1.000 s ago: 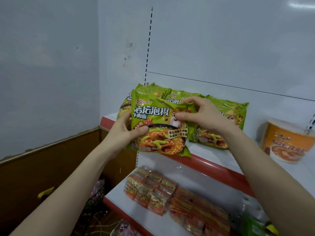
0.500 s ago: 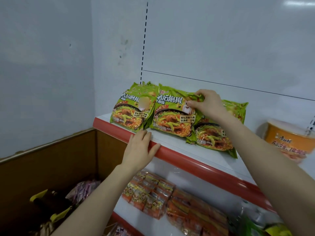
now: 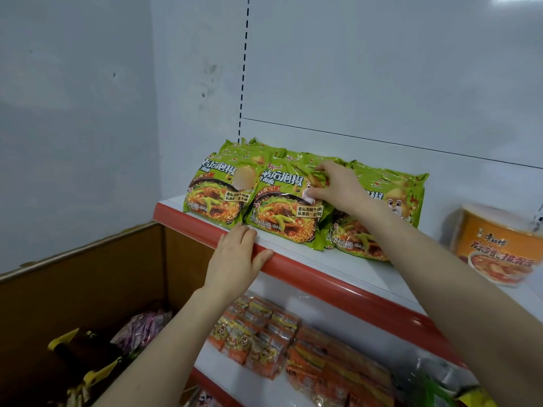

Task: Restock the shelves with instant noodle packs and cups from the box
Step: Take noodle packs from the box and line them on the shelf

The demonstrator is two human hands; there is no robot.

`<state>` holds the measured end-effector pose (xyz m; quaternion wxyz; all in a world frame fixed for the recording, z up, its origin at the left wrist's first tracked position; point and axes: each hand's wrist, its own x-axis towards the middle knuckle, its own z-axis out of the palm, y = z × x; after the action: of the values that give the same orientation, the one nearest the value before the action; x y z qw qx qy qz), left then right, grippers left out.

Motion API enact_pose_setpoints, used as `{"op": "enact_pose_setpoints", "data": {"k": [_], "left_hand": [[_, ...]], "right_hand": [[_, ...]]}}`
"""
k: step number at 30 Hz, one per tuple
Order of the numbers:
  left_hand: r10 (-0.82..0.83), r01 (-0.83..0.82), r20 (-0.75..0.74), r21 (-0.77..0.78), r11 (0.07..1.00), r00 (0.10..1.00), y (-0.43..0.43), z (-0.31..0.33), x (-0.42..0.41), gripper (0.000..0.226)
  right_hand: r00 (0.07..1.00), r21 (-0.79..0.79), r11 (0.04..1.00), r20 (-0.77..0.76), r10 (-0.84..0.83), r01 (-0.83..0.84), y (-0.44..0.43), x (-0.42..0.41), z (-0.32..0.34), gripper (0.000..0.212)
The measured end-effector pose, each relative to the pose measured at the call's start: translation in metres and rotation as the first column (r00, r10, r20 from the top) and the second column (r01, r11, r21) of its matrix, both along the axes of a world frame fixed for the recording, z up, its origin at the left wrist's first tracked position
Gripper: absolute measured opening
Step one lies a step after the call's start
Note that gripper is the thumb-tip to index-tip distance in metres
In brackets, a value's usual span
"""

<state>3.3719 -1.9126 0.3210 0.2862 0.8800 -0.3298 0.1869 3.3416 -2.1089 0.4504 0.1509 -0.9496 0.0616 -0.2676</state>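
Observation:
Three green instant noodle packs lean in a row on the top white shelf (image 3: 296,254). My right hand (image 3: 335,188) reaches over to the middle green pack (image 3: 282,210) and pinches its upper right part between thumb and fingers. The left green pack (image 3: 216,195) and the right green pack (image 3: 393,201) stand on either side, overlapping it. My left hand (image 3: 236,258) lies flat on the shelf's red front edge (image 3: 338,284), fingers straight, holding nothing. The cardboard box (image 3: 88,277) stands low on the left.
An orange noodle cup (image 3: 496,245) stands on the same shelf at the right. Orange packs (image 3: 264,342) fill the lower shelf. Purple packs (image 3: 144,327) and yellow-and-dark packs (image 3: 82,351) lie inside the box. White walls stand behind and to the left.
A second ago both hands held the green pack in front of the shelf. Now it stands between the other two; my left hand has let go and rests on the red edge.

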Motion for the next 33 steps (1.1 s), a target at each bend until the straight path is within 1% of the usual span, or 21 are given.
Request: {"op": "enact_pose_setpoints", "data": {"k": [2, 4, 6, 8, 10, 12, 14, 17, 25, 30, 33], "left_hand": [[0.0, 0.0, 0.0, 0.006, 1.0, 1.0, 0.0, 0.0, 0.0, 0.052], [0.002, -0.002, -0.004, 0.012, 1.0, 1.0, 0.001, 0.001, 0.0, 0.052], [0.0, 0.0, -0.007, 0.015, 1.0, 1.0, 0.001, 0.001, 0.0, 0.053], [0.001, -0.001, -0.01, 0.02, 1.0, 1.0, 0.002, 0.002, 0.0, 0.053], [0.004, -0.003, -0.008, 0.024, 1.0, 1.0, 0.001, 0.003, 0.0, 0.054], [0.004, -0.003, -0.002, 0.023, 1.0, 1.0, 0.002, 0.003, 0.0, 0.054], [0.002, -0.002, -0.001, 0.017, 1.0, 1.0, 0.002, 0.003, 0.0, 0.054], [0.002, -0.002, 0.003, 0.02, 1.0, 1.0, 0.002, 0.002, 0.0, 0.054], [0.02, -0.02, 0.014, 0.053, 0.998, 1.0, 0.001, 0.002, 0.002, 0.054], [0.035, -0.039, 0.048, 0.087, 0.995, 0.998, 0.001, 0.004, -0.001, 0.056], [0.061, -0.07, 0.074, 0.123, 0.99, 0.995, 0.002, 0.008, -0.008, 0.062]], "right_hand": [[1.0, -0.04, 0.999, -0.01, -0.008, 0.007, -0.002, 0.004, -0.002, 0.045], [0.998, -0.165, 0.985, -0.021, -0.057, 0.053, -0.003, 0.006, -0.003, 0.038], [0.99, -0.303, 0.943, 0.005, -0.142, 0.136, 0.0, 0.006, -0.003, 0.04], [0.982, -0.426, 0.884, 0.075, -0.175, 0.191, 0.006, 0.004, -0.004, 0.043], [0.986, -0.522, 0.838, 0.126, -0.104, 0.156, 0.014, 0.002, -0.011, 0.04], [0.996, -0.573, 0.817, 0.087, -0.027, 0.072, 0.021, 0.001, -0.019, 0.038], [0.999, -0.584, 0.811, 0.011, -0.03, 0.03, 0.023, 0.0, -0.027, 0.044], [0.995, -0.586, 0.808, -0.036, -0.095, 0.056, 0.019, -0.002, -0.033, 0.054], [0.985, -0.544, 0.826, -0.002, -0.174, 0.145, 0.023, 0.002, -0.043, 0.056], [0.988, -0.537, 0.833, 0.002, -0.155, 0.132, 0.023, 0.001, -0.046, 0.055], [0.99, -0.517, 0.844, 0.069, -0.125, 0.143, 0.024, -0.003, -0.045, 0.048]]}}
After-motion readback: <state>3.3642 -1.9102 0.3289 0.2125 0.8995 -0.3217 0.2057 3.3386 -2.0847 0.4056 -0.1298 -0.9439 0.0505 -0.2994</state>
